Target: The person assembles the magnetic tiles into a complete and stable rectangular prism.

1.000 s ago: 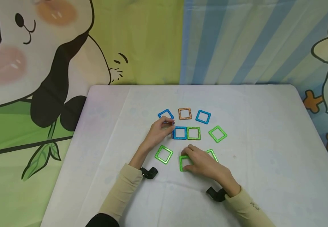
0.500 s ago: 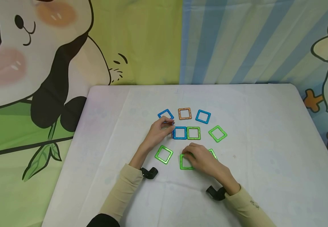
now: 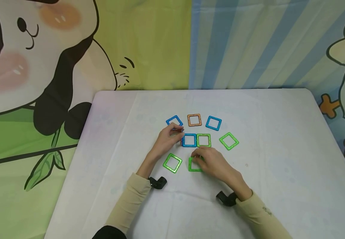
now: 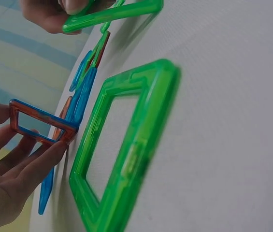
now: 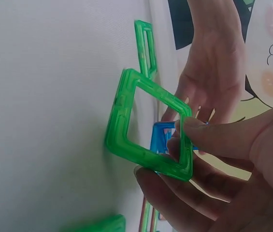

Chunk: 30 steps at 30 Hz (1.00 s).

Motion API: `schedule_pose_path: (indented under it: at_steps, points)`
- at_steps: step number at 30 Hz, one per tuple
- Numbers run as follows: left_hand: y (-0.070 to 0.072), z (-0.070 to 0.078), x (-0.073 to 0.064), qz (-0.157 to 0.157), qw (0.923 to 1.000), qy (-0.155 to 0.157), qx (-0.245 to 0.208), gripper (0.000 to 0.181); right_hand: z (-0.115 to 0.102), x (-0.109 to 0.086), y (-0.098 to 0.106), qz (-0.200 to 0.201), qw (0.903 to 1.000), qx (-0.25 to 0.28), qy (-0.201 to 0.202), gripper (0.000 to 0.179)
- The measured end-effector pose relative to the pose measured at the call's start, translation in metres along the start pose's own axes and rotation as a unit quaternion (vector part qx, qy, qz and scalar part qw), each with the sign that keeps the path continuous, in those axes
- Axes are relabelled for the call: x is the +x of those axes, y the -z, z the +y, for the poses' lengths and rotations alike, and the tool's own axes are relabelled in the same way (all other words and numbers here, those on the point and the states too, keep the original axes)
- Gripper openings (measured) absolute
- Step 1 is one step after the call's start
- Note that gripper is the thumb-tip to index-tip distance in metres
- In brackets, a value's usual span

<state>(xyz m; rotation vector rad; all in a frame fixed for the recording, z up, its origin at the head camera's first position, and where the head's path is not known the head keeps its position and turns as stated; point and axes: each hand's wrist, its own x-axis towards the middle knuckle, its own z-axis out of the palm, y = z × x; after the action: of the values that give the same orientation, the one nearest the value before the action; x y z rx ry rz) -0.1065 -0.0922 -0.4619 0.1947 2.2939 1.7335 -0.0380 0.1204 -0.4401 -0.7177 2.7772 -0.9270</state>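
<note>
"Two hands in the head view: where is each?"

"The left hand (image 3: 168, 137) is at the left edge of a flat blue tile (image 3: 189, 134), which lies edge to edge with a green tile (image 3: 204, 134). The right hand (image 3: 212, 161) pinches another, the held green tile (image 3: 195, 170), just on the near side of that pair."

"And the rest of the tabletop (image 3: 280, 149)?"

"Behind the pair, an orange tile (image 3: 194, 125) lies between two more blue ones; one loose green tile (image 3: 233, 145) lies to the right, another (image 3: 169, 168) near left."

"What does the left wrist view add?"

"An orange-and-blue tile (image 4: 44, 117), pinched between the left thumb and fingers. It stands up from the tabletop, its lower end seeming to meet the flat blue tile."

"And the right wrist?"

"Right thumb on one face of the held green tile, fingers behind. It tilts up from the tabletop; whether its low edge touches, I can't tell. The left hand is beyond it."
</note>
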Motion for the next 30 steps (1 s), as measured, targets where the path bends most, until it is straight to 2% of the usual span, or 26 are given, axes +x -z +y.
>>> schedule_pose_path:
  at_steps: [18, 30]
  points:
    - [0.000, -0.002, 0.001, 0.001, 1.0000, 0.000, -0.009, 0.028, -0.007, 0.016, 0.006, 0.027, 0.9994, -0.022, 0.008, 0.009]
    - [-0.002, -0.003, 0.002, -0.002, 0.9999, -0.007, -0.008, 0.027, -0.003, 0.029, 0.007, 0.062, 0.9969, -0.030, 0.036, 0.010]
